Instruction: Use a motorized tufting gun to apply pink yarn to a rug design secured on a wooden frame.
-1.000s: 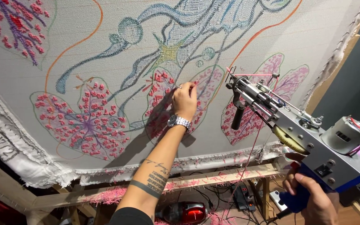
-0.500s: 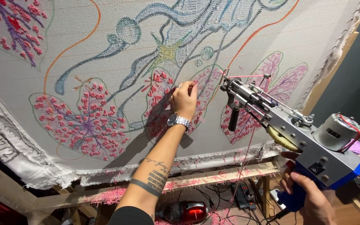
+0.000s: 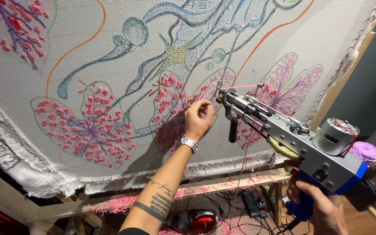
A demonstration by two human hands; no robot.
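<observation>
A person is working at a large stretched cloth (image 3: 66, 52) on a wooden frame (image 3: 223, 185), covered with drawn leaves and blue swirling lines. The right hand (image 3: 316, 204) is gripping the blue handle of a tufting gun (image 3: 283, 135), fingers wrapped closed around it. Compared with a second ago, the gun's needle tip has moved left and closer to the cloth, now just beside the pink leaf (image 3: 175, 109) near the middle of the cloth's lower edge. The left hand (image 3: 199, 119), wearing a wristwatch (image 3: 189, 142), is staying pressed on that leaf, its fingers (image 3: 203, 104) bent and apparently pinching the pink yarn (image 3: 240, 86) running to the needle. This suggests tufting is about to begin here. A purple yarn ball (image 3: 364, 150) is sitting by the frame's right edge.
</observation>
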